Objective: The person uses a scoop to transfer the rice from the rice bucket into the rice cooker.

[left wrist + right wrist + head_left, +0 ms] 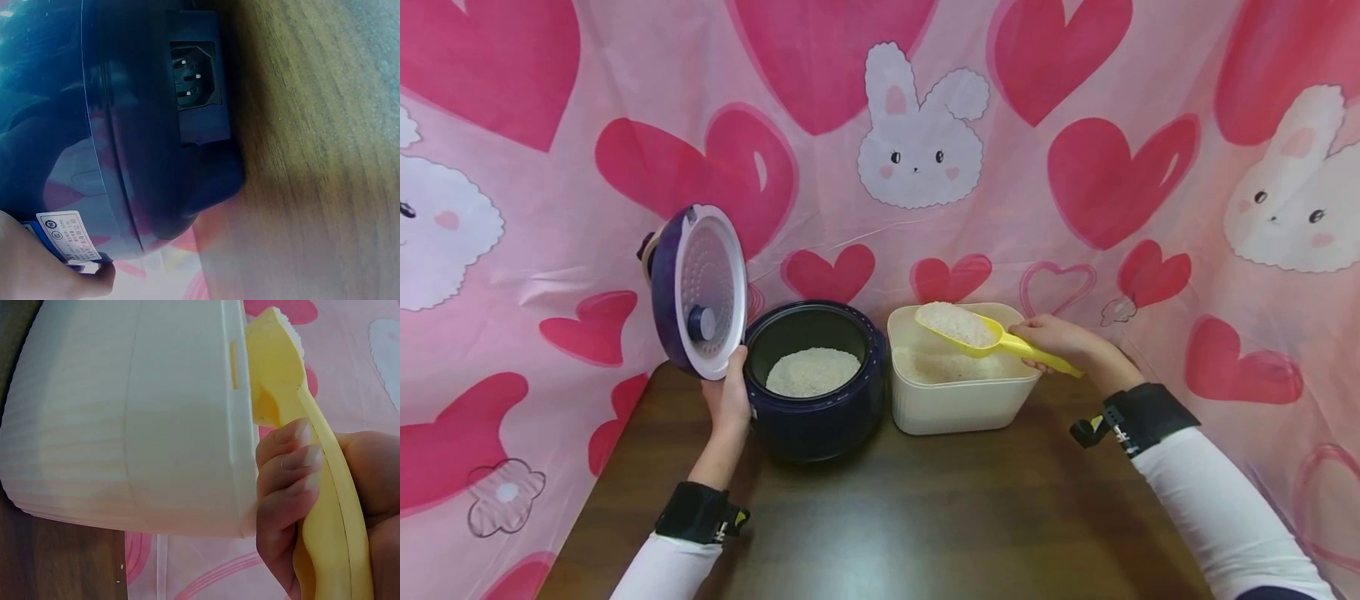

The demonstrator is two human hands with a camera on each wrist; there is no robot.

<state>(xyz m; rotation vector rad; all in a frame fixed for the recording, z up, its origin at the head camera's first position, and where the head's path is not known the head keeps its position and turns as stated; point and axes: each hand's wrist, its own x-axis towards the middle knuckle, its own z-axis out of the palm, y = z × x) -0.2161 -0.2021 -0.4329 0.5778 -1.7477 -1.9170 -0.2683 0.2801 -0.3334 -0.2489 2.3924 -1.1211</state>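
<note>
My left hand [727, 402] holds the purple lid [662, 292] by its lower edge, tilted up on its side with the white inner face turned right. Beside it stands the dark blue rice cooker [820, 433], uncovered, with white rice [814, 372] in its pot. Its power socket [194, 76] shows in the left wrist view. My right hand [1063, 337] grips the handle of a yellow scoop [325, 462]. Heaped with rice [957, 323], the scoop is above the cream rice bin [955, 408]. More rice lies inside the bin. The left fingers behind the lid are hidden.
Cooker and bin stand side by side on a brown wooden table [895, 517]. Close behind them hangs a pink cloth [820, 200] with hearts and rabbits. A few white specks, perhaps grains, show on the wood in the right wrist view.
</note>
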